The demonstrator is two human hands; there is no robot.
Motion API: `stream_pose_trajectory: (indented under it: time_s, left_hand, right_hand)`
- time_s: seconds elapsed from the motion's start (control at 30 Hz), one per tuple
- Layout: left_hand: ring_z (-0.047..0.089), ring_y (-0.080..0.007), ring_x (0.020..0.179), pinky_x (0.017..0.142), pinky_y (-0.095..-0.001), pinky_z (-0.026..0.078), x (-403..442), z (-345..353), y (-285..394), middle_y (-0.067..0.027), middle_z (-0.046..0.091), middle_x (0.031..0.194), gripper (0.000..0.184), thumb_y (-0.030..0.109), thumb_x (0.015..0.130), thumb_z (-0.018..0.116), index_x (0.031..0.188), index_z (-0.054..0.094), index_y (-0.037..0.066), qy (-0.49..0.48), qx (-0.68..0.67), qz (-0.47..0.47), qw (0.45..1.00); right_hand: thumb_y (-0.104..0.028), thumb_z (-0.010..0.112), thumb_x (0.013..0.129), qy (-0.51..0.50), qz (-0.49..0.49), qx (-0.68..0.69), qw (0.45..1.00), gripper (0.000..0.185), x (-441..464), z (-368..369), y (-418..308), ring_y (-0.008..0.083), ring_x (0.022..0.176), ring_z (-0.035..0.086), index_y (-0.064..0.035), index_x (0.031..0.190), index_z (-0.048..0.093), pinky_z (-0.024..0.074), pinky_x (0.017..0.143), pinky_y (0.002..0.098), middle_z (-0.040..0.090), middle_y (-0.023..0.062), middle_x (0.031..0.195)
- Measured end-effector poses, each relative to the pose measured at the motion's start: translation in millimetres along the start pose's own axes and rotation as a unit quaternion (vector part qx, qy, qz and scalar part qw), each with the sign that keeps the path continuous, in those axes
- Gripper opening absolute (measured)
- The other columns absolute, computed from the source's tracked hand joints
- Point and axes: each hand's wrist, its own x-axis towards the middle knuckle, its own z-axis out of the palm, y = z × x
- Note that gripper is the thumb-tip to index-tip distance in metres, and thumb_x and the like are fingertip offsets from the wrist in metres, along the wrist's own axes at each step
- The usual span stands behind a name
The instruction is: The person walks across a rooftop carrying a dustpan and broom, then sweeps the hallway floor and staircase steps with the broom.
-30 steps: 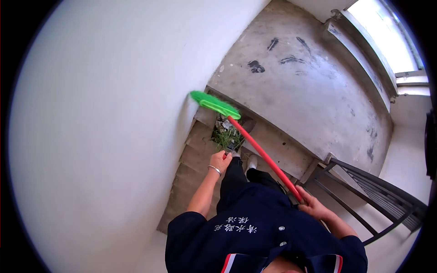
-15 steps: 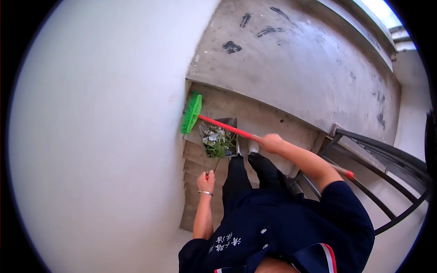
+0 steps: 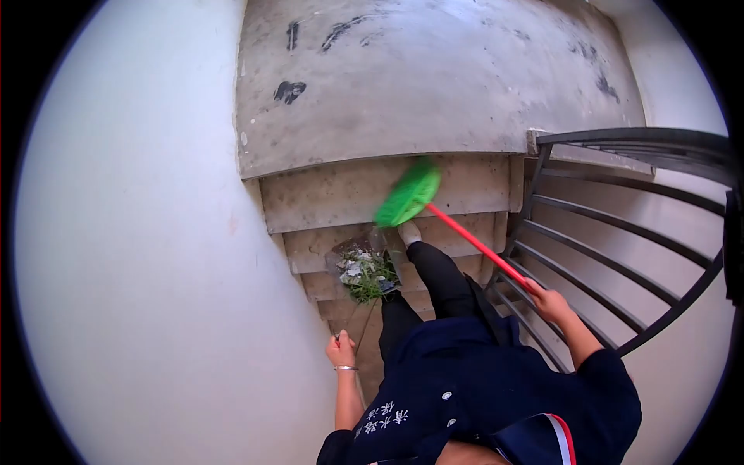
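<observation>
My right hand is closed round the red handle of a broom. The broom's green head, blurred by motion, is over the step just below the landing. My left hand, with a bracelet at the wrist, is closed on the thin handle of a dustpan. Grass and pale scraps fill the dustpan, which is beside my feet on the left side of the stairs. A light shoe shows just below the broom head.
Concrete stairs rise to a landing with black smears. A white wall borders the left side. Dark metal railings run along the right.
The broom head has swung right, away from the left wall, and its handle now slants down to the right. My right hand has moved right and lower. The view has turned.
</observation>
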Motion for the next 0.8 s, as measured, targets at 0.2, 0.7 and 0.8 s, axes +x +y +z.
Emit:
stream_pose_trajectory:
  time_s: [0.2,0.7,0.8]
  left_hand:
    - [0.042,-0.0061,0.041,0.040,-0.0207,0.034,16.0,-4.7,-43.2,0.0002,0.047,0.045,0.028,0.022,0.072,0.053,0.050,0.045,0.005,-0.111,0.037,0.081,0.990]
    - [0.043,-0.0068,0.041,0.040,-0.0213,0.035,2.6,12.5,-58.4,-0.0012,0.048,0.045,0.029,0.023,0.072,0.053,0.052,0.047,0.003,-0.204,0.079,0.179,0.959]
    - [0.041,-0.0057,0.040,0.039,-0.0208,0.033,10.6,21.1,-65.9,-0.0003,0.047,0.043,0.030,0.023,0.072,0.055,0.050,0.046,0.004,-0.236,0.090,0.195,0.948]
  right_hand:
    - [-0.017,0.041,0.077,0.072,0.077,0.157,0.982,0.043,-84.5,59.1,-3.1,0.0361,0.086,0.048,-0.0189,0.119,0.029,0.0389,0.073,0.0374,0.049,0.0213,0.093]
    - [-0.005,0.037,0.068,0.157,0.143,0.304,0.929,0.067,16.9,155.1,11.9,0.0206,0.041,0.048,-0.0264,0.124,0.009,0.0412,0.038,0.0302,0.050,0.0158,0.065]
    - [-0.004,0.039,0.065,0.082,0.142,0.348,0.923,0.071,-7.1,154.1,-27.3,0.0311,0.061,0.054,-0.0239,0.125,0.005,0.0446,0.052,0.0360,0.052,0.0241,0.077]
